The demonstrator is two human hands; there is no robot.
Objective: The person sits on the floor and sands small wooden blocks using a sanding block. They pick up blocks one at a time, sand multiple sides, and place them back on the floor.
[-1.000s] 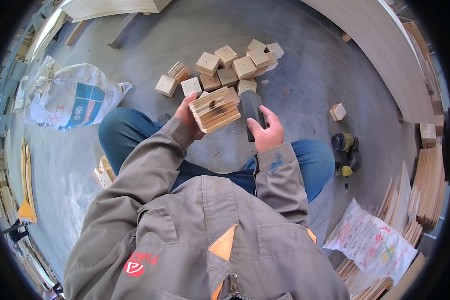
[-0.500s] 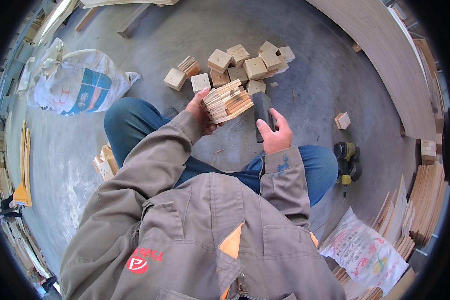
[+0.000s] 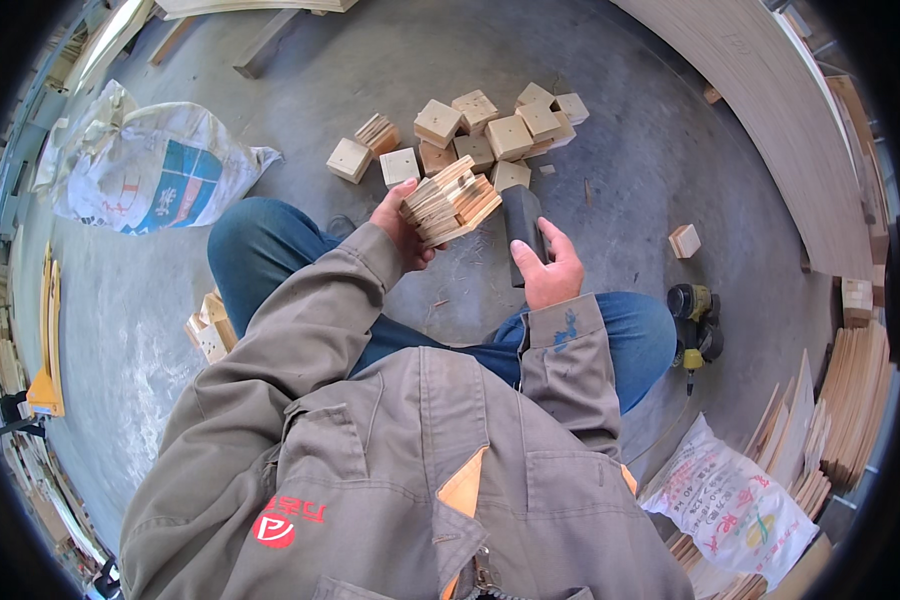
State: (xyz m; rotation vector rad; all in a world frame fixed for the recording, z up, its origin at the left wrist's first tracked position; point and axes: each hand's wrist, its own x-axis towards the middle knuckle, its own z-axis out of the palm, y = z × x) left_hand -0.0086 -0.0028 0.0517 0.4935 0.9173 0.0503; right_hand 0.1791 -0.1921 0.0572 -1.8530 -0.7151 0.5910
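Grey-brown work jacket (image 3: 390,430), orange lining (image 3: 462,482), red chest logo (image 3: 274,531), metal zipper (image 3: 484,572); blue-stained right cuff (image 3: 566,330); blue jeans (image 3: 270,255).

At my ten o'clock slumps a white-and-blue sack (image 3: 155,170), at two a pale panel (image 3: 770,125), at three a power tool (image 3: 700,303); at nine a yellow thing (image 3: 45,392), perhaps a pallet truck.

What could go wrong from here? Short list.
Splinters: the layered wooden block looks rough and might prick the bare left hand.
Drop: only the right hand holds the dark block, so it could slip.
Knock: the power tool near the right knee might get bumped.
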